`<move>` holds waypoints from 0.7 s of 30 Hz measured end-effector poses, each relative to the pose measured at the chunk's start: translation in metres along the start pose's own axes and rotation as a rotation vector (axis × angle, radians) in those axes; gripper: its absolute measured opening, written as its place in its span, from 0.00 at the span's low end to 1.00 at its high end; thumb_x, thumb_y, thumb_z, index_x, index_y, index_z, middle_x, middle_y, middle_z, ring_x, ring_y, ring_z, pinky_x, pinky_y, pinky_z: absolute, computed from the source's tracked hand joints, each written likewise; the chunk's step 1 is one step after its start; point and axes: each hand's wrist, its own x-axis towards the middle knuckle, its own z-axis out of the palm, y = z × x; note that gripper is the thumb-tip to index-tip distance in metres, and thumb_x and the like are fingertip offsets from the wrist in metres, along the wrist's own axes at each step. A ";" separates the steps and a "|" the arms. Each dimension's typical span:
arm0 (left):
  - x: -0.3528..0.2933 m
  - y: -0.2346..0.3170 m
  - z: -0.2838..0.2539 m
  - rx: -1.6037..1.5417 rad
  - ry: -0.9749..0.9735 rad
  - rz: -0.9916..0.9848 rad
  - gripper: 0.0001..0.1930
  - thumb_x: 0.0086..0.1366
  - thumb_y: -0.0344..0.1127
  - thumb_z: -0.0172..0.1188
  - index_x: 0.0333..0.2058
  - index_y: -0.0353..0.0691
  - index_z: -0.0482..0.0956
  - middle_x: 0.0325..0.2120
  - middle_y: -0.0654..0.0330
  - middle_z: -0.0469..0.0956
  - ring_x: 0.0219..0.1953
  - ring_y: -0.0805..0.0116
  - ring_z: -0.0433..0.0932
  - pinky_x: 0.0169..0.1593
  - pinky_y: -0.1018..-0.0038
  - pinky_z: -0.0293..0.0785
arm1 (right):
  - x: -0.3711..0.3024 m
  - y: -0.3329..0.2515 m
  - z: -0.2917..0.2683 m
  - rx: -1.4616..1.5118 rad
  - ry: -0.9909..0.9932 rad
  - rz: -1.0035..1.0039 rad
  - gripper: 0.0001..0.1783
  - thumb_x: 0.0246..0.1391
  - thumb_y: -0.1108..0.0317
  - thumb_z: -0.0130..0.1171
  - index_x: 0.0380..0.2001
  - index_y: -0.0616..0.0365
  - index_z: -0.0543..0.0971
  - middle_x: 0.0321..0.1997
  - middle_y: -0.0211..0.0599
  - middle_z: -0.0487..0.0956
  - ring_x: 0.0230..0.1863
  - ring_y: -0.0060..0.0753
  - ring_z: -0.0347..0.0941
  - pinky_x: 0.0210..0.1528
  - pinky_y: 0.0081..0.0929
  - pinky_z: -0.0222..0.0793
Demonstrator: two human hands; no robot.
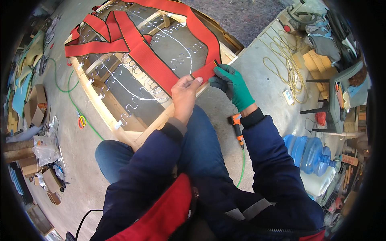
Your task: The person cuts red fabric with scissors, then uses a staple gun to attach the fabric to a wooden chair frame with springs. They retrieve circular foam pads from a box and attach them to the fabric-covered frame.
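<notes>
A long strip of red webbing (138, 44) with black edges lies in loops over a wooden frame (96, 98). My left hand (185, 96), bare, pinches the webbing close to the frame's near rail. In a green glove, my right hand (233, 84) grips the strip's end, a little to the right of the left one. Between the two hands a short length of webbing is stretched. Wavy metal springs (146, 82) and a white cord (120, 82) span the inside of the frame.
An orange and black air tool (236, 126) lies on the floor at my right, on a green hose (242, 168). Yellow-handled scissors (82, 121) lie left of the frame. Coiled yellow hose (283, 60), a grey chair (341, 100) and blue water bottles (307, 152) are at right.
</notes>
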 end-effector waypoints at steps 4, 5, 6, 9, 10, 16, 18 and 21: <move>0.027 0.030 0.000 0.301 0.045 0.211 0.06 0.71 0.34 0.74 0.37 0.39 0.87 0.28 0.73 0.77 0.32 0.83 0.70 0.37 0.80 0.65 | 0.023 -0.024 0.030 -0.066 -0.109 -0.190 0.24 0.67 0.64 0.70 0.60 0.65 0.79 0.49 0.40 0.86 0.44 0.34 0.88 0.51 0.34 0.87; 0.039 0.046 0.000 0.249 0.035 0.193 0.10 0.71 0.34 0.74 0.47 0.38 0.86 0.31 0.73 0.78 0.35 0.83 0.71 0.41 0.80 0.67 | 0.032 -0.038 0.043 -0.079 -0.067 -0.202 0.25 0.66 0.64 0.70 0.61 0.65 0.79 0.50 0.40 0.86 0.45 0.36 0.88 0.52 0.35 0.87; 0.048 0.062 0.001 0.025 -0.046 0.224 0.19 0.72 0.37 0.73 0.58 0.40 0.82 0.38 0.70 0.81 0.40 0.81 0.76 0.46 0.78 0.71 | 0.038 -0.051 0.059 -0.016 -0.118 -0.279 0.25 0.66 0.64 0.70 0.60 0.66 0.79 0.50 0.42 0.86 0.45 0.38 0.89 0.53 0.37 0.86; 0.080 0.131 -0.009 -0.266 -0.242 0.162 0.26 0.81 0.52 0.59 0.67 0.42 0.74 0.57 0.61 0.83 0.56 0.62 0.83 0.63 0.62 0.78 | 0.053 -0.095 0.103 0.021 -0.462 -0.456 0.20 0.66 0.65 0.71 0.55 0.67 0.82 0.46 0.43 0.87 0.43 0.39 0.89 0.53 0.37 0.86; 0.087 0.149 -0.012 -0.368 -0.328 0.244 0.22 0.82 0.48 0.59 0.63 0.39 0.78 0.55 0.59 0.84 0.55 0.60 0.85 0.65 0.59 0.80 | 0.056 -0.102 0.110 0.014 -0.599 -0.510 0.19 0.66 0.65 0.71 0.54 0.66 0.82 0.45 0.43 0.87 0.43 0.39 0.89 0.53 0.38 0.86; 0.175 0.175 -0.023 -0.081 -0.224 0.538 0.07 0.75 0.31 0.68 0.46 0.38 0.82 0.44 0.59 0.87 0.45 0.68 0.87 0.52 0.66 0.86 | 0.092 -0.056 0.045 -0.161 -0.306 -0.241 0.16 0.64 0.65 0.71 0.49 0.66 0.84 0.41 0.44 0.87 0.41 0.39 0.89 0.47 0.35 0.88; 0.188 0.124 -0.033 0.244 -0.021 0.252 0.06 0.73 0.33 0.70 0.41 0.42 0.81 0.35 0.67 0.83 0.34 0.75 0.80 0.39 0.73 0.79 | 0.107 -0.013 0.006 -0.149 -0.043 0.039 0.14 0.68 0.65 0.68 0.51 0.61 0.84 0.41 0.40 0.86 0.40 0.37 0.89 0.45 0.35 0.89; 0.200 0.041 -0.040 0.318 -0.020 0.127 0.05 0.74 0.35 0.69 0.41 0.44 0.82 0.28 0.71 0.78 0.25 0.79 0.71 0.30 0.76 0.71 | 0.120 0.045 -0.037 -0.237 0.037 0.064 0.12 0.67 0.65 0.69 0.48 0.59 0.84 0.38 0.38 0.87 0.33 0.34 0.88 0.39 0.32 0.87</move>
